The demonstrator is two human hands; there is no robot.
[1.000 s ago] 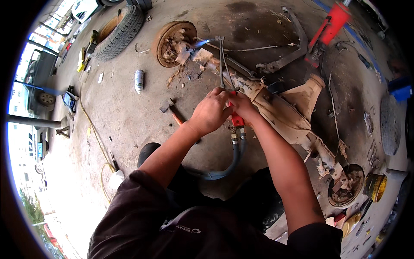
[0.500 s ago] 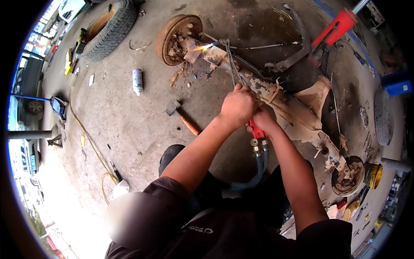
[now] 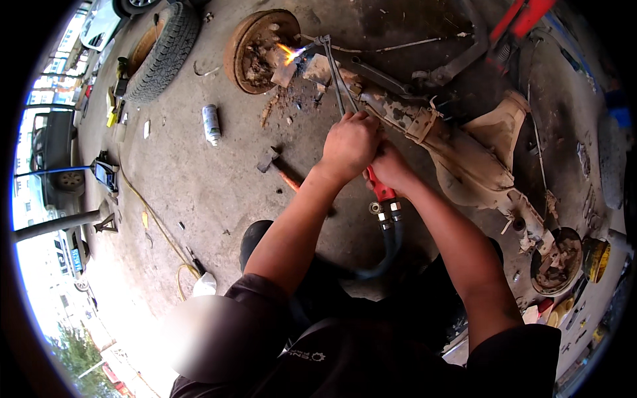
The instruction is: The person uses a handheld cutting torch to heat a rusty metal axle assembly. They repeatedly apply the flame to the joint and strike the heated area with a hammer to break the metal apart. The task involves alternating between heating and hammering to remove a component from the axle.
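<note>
Both my hands are closed around a cutting torch. My left hand [image 3: 352,144] wraps its metal tubes, while my right hand [image 3: 393,167] grips behind it at the red handle [image 3: 381,188]. Forward of the left hand, the tubes run to a bent torch head [image 3: 322,42]. An orange and bluish flame [image 3: 290,54] burns from its tip, at the inner side of a rusty brake drum [image 3: 240,53]. The drum sits on the far left end of a dirty axle housing [image 3: 464,149] on the floor. Two hoses [image 3: 391,249] leave the handle's rear and curve toward my legs.
A hammer [image 3: 269,161] with an orange handle lies left of my forearm, beyond it a spray can [image 3: 211,124]. A tyre [image 3: 171,56] lies at the far left. A yellowish hose [image 3: 149,205] crosses the left floor. Red equipment [image 3: 524,23] stands at the far right.
The flame has shifted left along the axle, closer to the brake drum. My hands have moved slightly left with the torch, and the whole view has turned a little.
</note>
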